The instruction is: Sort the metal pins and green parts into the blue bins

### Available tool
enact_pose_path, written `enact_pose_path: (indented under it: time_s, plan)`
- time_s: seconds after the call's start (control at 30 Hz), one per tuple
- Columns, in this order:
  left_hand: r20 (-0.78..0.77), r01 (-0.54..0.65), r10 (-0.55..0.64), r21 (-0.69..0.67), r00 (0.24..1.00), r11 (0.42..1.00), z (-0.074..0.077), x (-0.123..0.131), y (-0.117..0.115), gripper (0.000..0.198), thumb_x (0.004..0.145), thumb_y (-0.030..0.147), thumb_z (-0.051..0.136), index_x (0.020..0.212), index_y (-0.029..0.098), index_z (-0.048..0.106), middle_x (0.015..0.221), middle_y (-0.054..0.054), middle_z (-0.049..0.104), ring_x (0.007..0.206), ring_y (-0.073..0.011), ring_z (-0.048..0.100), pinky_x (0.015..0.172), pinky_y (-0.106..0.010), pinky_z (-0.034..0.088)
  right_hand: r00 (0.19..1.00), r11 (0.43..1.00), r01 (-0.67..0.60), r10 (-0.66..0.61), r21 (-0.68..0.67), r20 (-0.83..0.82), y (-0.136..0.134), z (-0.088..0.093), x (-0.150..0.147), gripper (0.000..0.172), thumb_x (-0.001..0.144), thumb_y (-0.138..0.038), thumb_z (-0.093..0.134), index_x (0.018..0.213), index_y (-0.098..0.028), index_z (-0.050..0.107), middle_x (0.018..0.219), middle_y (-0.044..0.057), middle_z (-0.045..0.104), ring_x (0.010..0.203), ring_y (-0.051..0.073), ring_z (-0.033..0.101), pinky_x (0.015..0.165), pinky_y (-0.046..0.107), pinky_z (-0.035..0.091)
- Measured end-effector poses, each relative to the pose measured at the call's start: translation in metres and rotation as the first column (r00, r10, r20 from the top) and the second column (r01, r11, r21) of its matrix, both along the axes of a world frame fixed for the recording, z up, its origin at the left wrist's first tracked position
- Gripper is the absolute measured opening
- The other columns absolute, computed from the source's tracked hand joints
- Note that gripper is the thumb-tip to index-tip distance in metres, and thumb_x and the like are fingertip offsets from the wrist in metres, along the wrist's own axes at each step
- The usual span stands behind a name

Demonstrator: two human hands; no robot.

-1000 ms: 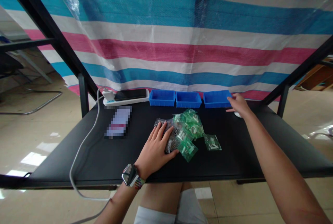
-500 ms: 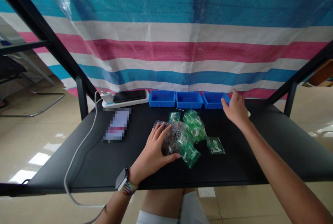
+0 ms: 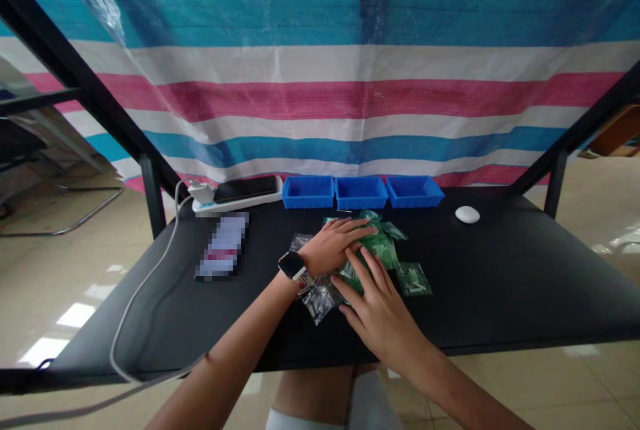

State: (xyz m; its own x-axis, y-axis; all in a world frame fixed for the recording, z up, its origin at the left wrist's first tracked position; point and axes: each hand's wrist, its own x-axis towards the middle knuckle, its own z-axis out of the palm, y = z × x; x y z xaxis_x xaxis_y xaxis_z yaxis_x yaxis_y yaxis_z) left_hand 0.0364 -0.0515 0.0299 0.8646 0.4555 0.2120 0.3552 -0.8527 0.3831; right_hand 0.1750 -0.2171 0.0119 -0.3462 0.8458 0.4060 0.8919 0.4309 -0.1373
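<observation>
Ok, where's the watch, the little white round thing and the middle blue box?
watch (image 3: 291,264), head view, on its dark face at the left wrist.
white round thing (image 3: 467,215), head view, on the middle of its top.
middle blue box (image 3: 361,201), head view, on its front wall.

Small plastic bags (image 3: 380,250), green and clear, are heaped at the table's middle. One green bag (image 3: 413,279) lies just right of the heap.

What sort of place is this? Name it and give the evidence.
Probably a makeshift packing or sorting workstation: a black table with three blue bins, a pile of small plastic packets under both hands, and a striped tarp hung as a backdrop.
</observation>
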Motion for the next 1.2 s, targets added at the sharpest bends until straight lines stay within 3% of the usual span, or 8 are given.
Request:
enact_pose_path:
  time_s: [0.17, 0.4, 0.6, 0.7, 0.8, 0.97, 1.07, 1.2]
  plan:
    - [0.095, -0.096, 0.096, -0.009, 0.991, 0.995, -0.002, -0.026, -0.003, 0.024, 0.107, 0.038, 0.055, 0.121, 0.023, 0.069, 0.127, -0.011, 0.065, 0.116, -0.0264, 0.066, 0.111, -0.046, 0.05, 0.999, 0.999, 0.03, -0.031, -0.032, -0.029, 0.002, 0.001, 0.029, 0.033, 0.099, -0.014, 0.065, 0.128, -0.028, 0.075, 0.171, 0.013, 0.038, 0.16, 0.043, 0.03, 0.122, 0.068, 0.043]
    - [0.215, -0.186, 0.222, -0.173, 0.951, 0.967, -0.007, -0.052, -0.019, 0.025, 0.107, 0.042, 0.056, 0.1, 0.022, 0.07, 0.119, -0.009, 0.067, 0.12, -0.0256, 0.066, 0.106, -0.041, 0.055, 0.988, 0.997, 0.047, -0.056, -0.065, -0.142, 0.012, -0.005, 0.064, 0.031, 0.105, -0.012, 0.051, 0.122, -0.024, 0.073, 0.168, 0.012, 0.041, 0.16, 0.036, 0.033, 0.125, 0.062, 0.042]
    - [0.171, -0.275, 0.269, 0.014, 0.948, 0.961, 0.006, -0.062, -0.034, 0.03, 0.106, 0.036, 0.055, 0.131, 0.024, 0.068, 0.146, -0.011, 0.063, 0.146, -0.031, 0.052, 0.125, -0.055, 0.04, 0.955, 0.992, 0.123, -0.118, 0.002, -0.273, -0.004, -0.001, 0.075, 0.041, 0.108, -0.023, 0.052, 0.147, -0.032, 0.058, 0.167, 0.01, 0.042, 0.156, 0.034, 0.041, 0.124, 0.061, 0.045]
    - [0.092, -0.239, 0.232, 0.081, 0.968, 0.968, 0.011, -0.054, -0.034, 0.046, 0.106, 0.036, 0.055, 0.151, 0.029, 0.058, 0.162, -0.008, 0.053, 0.157, -0.0343, 0.039, 0.128, -0.059, 0.036, 0.905, 0.961, 0.274, -0.25, 0.023, -0.343, -0.023, -0.01, 0.07, 0.049, 0.107, -0.029, 0.054, 0.156, -0.03, 0.047, 0.165, 0.013, 0.043, 0.155, 0.039, 0.041, 0.121, 0.068, 0.045]
    - [0.037, -0.074, 0.073, 0.054, 0.997, 0.996, 0.01, -0.025, -0.023, 0.051, 0.108, 0.036, 0.052, 0.159, 0.033, 0.05, 0.169, -0.003, 0.046, 0.163, -0.0316, 0.029, 0.131, -0.056, 0.032, 0.877, 0.925, 0.38, -0.351, 0.027, -0.327, -0.036, -0.02, 0.047, 0.056, 0.106, -0.033, 0.055, 0.16, -0.029, 0.042, 0.166, 0.015, 0.042, 0.157, 0.044, 0.035, 0.118, 0.076, 0.042]
    - [-0.035, 0.05, -0.048, 0.043, 0.998, 0.998, 0.004, 0.024, 0.001, 0.045, 0.113, 0.036, 0.04, 0.155, 0.03, 0.055, 0.162, -0.004, 0.055, 0.159, -0.0284, 0.038, 0.129, -0.053, 0.032, 0.948, 0.963, 0.27, -0.264, 0.009, -0.177, -0.038, -0.023, -0.012, 0.061, 0.103, -0.034, 0.06, 0.162, -0.031, 0.044, 0.171, 0.013, 0.038, 0.16, 0.049, 0.027, 0.118, 0.082, 0.035]
    - [-0.032, 0.027, -0.025, 0.088, 0.999, 0.996, 0.005, 0.02, 0.005, 0.036, 0.112, 0.034, 0.043, 0.136, 0.027, 0.069, 0.146, -0.007, 0.065, 0.144, -0.0279, 0.052, 0.123, -0.048, 0.039, 0.966, 0.973, 0.228, -0.229, -0.016, -0.117, -0.033, -0.022, -0.022, 0.05, 0.101, -0.039, 0.064, 0.15, -0.028, 0.059, 0.165, 0.013, 0.047, 0.158, 0.049, 0.031, 0.118, 0.082, 0.036]
    - [0.037, -0.066, 0.064, 0.062, 0.997, 0.996, 0.009, -0.013, -0.003, 0.032, 0.11, 0.032, 0.045, 0.126, 0.022, 0.07, 0.126, -0.012, 0.066, 0.121, -0.0271, 0.062, 0.111, -0.046, 0.05, 0.951, 0.957, 0.291, -0.288, 0.016, -0.114, -0.027, -0.023, 0.002, 0.033, 0.105, -0.03, 0.057, 0.137, -0.025, 0.067, 0.155, 0.011, 0.059, 0.155, 0.045, 0.039, 0.122, 0.08, 0.032]
